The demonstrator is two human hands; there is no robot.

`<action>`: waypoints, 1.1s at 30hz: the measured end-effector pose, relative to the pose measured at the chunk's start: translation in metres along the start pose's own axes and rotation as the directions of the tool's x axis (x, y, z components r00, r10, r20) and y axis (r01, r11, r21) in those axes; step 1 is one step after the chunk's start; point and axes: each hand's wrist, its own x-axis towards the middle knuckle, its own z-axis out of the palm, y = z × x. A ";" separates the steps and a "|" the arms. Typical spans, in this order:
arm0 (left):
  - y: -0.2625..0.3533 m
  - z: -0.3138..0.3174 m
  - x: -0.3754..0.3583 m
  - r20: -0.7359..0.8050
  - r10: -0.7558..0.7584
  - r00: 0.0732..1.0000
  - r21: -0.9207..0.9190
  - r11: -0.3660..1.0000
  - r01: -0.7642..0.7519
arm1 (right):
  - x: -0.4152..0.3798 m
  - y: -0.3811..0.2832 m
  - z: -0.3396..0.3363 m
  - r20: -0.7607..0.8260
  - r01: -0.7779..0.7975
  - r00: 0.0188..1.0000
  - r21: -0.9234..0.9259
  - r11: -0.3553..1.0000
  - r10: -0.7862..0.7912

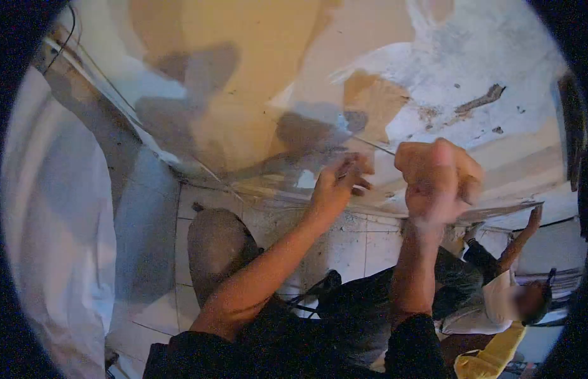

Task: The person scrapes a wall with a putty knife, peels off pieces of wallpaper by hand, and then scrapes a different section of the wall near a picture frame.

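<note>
My right hand [438, 177] is a closed fist around a tool whose handle is hidden. Only its thin metal shaft [375, 144] shows, pointing left toward the patchy wall [344, 38]. My left hand [346, 177] is close to the lower wall, its fingers loosely bent and apart. I make out no held object in it, though shadow darkens the palm side. Between the hands and the wall, dark shadows fall on the painted surface. Bare white and brown patches show where the surface layer is broken.
A co-worker [490, 309] crouches at the right, one arm reaching to the wall's base. Pale cloth [60, 208] hangs at the left. Floor tiles [351, 252] with debris lie below the wall. A dark cable [72, 38] runs at the upper left.
</note>
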 end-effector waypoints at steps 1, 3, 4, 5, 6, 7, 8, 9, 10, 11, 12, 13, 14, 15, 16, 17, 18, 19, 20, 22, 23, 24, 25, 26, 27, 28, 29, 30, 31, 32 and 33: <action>0.004 0.002 -0.002 -0.007 0.004 1.000 -0.014 1.000 -0.004 | 0.002 0.004 0.002 0.098 0.030 0.995 -0.217 0.976 -0.008; 0.015 0.004 -0.005 -0.011 0.108 0.994 -0.133 0.985 -0.109 | 0.002 0.009 0.011 0.086 0.100 0.993 -0.197 0.975 -0.085; 0.021 0.004 -0.010 -0.025 0.113 0.993 -0.146 0.982 -0.116 | 0.002 0.011 0.016 0.057 0.169 0.985 -0.174 0.970 -0.161; 0.027 0.006 -0.017 0.009 0.095 0.995 -0.216 0.972 -0.091 | 0.000 0.009 0.020 0.025 0.180 0.983 -0.233 0.956 -0.180; 0.032 0.007 -0.021 0.049 0.079 0.996 -0.283 0.957 -0.062 | 0.000 0.014 0.023 0.037 0.180 0.984 -0.234 0.955 -0.177; 0.035 0.010 -0.022 0.045 0.077 0.996 -0.292 0.954 -0.061 | 0.001 0.021 0.024 0.037 0.149 0.989 -0.168 0.975 -0.144; 0.036 0.011 -0.024 0.081 0.053 0.995 -0.277 0.960 -0.028 | 0.000 0.026 0.026 0.035 0.112 0.993 -0.100 0.989 -0.109; 0.038 0.012 -0.025 0.117 0.029 0.993 -0.260 0.966 0.003 | 0.000 0.028 0.026 0.039 0.108 0.994 -0.102 0.989 -0.104; 0.041 0.015 -0.027 0.113 0.026 0.993 -0.266 0.964 0.005 | 0.001 0.028 0.023 0.026 0.189 0.982 -0.153 0.970 -0.188; 0.044 0.018 -0.030 0.143 0.029 0.989 -0.288 0.957 0.013 | 0.002 0.028 0.022 0.022 0.269 0.962 -0.203 0.941 -0.271; 0.044 0.020 -0.032 0.172 0.030 0.985 -0.310 0.950 0.025 | 0.001 0.027 0.020 0.030 0.263 0.964 -0.203 0.943 -0.263; 0.041 0.019 -0.030 0.167 0.025 0.986 -0.318 0.948 0.030 | -0.002 0.025 0.016 0.075 0.263 0.965 -0.197 0.944 -0.253; 0.037 0.018 -0.028 0.201 0.023 0.979 -0.347 0.937 0.049 | -0.003 0.023 0.012 0.115 0.263 0.963 -0.193 0.945 -0.244; 0.037 0.019 -0.027 0.237 0.026 0.971 -0.377 0.924 0.067 | -0.004 0.026 0.018 0.098 0.286 0.957 -0.173 0.942 -0.273; 0.039 0.018 -0.027 0.243 0.029 0.970 -0.382 0.921 0.068 | -0.004 0.021 0.023 0.102 0.290 0.956 -0.181 0.940 -0.275; 0.040 0.019 -0.027 0.269 0.028 0.963 -0.380 0.922 0.080 | -0.002 0.013 0.026 0.125 0.288 0.957 -0.300 0.909 -0.262; 0.041 0.020 -0.027 0.291 0.024 0.957 -0.377 0.922 0.091 | -0.001 0.010 0.026 0.147 0.283 0.959 -0.411 0.867 -0.243; 0.042 0.022 -0.027 0.287 0.022 0.958 -0.384 0.919 0.093 | -0.004 0.018 0.022 0.093 0.360 0.933 -0.303 0.883 -0.348; 0.044 0.022 -0.028 0.280 0.040 0.959 -0.390 0.917 0.076 | -0.004 0.018 0.023 0.097 0.355 0.935 -0.305 0.884 -0.342; 0.044 0.023 -0.029 0.282 0.052 0.958 -0.394 0.917 0.066 | -0.002 0.014 0.022 0.127 0.312 0.946 -0.118 0.943 -0.297; 0.041 0.024 -0.028 0.278 0.059 0.959 -0.352 0.935 0.044 | -0.003 0.016 0.015 0.095 0.271 0.961 -0.108 0.957 -0.261; 0.042 0.023 -0.028 0.277 0.069 0.958 -0.309 0.951 0.021 | 0.000 0.013 0.016 0.094 0.275 0.960 -0.109 0.955 -0.265; 0.044 0.022 -0.029 0.283 0.068 0.957 -0.308 0.951 0.023 | 0.004 0.010 0.017 0.120 0.271 0.959 -0.130 0.954 -0.256; 0.047 0.021 -0.030 0.279 0.063 0.958 -0.328 0.944 0.034 | 0.006 0.009 0.018 0.146 0.266 0.959 -0.152 0.952 -0.245; 0.050 0.021 -0.030 0.274 0.055 0.960 -0.346 0.937 0.045 | 0.007 0.013 0.019 0.143 0.264 0.960 -0.155 0.952 -0.242; 0.049 0.020 -0.031 0.275 0.049 0.960 -0.346 0.937 0.051 | 0.006 0.020 0.018 0.144 0.289 0.955 -0.274 0.917 -0.258; 0.046 0.020 -0.032 0.253 0.033 0.967 -0.411 0.908 0.077 | 0.004 0.022 0.016 0.149 0.310 0.950 -0.392 0.866 -0.273; 0.045 0.021 -0.033 0.233 0.017 0.972 -0.473 0.876 0.098 | 0.002 0.020 0.014 0.146 0.308 0.951 -0.396 0.865 -0.272; 0.045 0.024 -0.032 0.237 0.018 0.971 -0.469 0.878 0.097 | 0.001 0.018 0.014 0.167 0.303 0.952 -0.412 0.859 -0.256; 0.044 0.026 -0.029 0.247 0.006 0.969 -0.385 0.918 0.093 | 0.000 0.021 0.013 0.191 0.296 0.953 -0.423 0.856 -0.235; 0.043 0.026 -0.029 0.251 -0.012 0.968 -0.301 0.949 0.090 | 0.002 0.028 0.009 0.132 0.343 0.939 -0.270 0.900 -0.318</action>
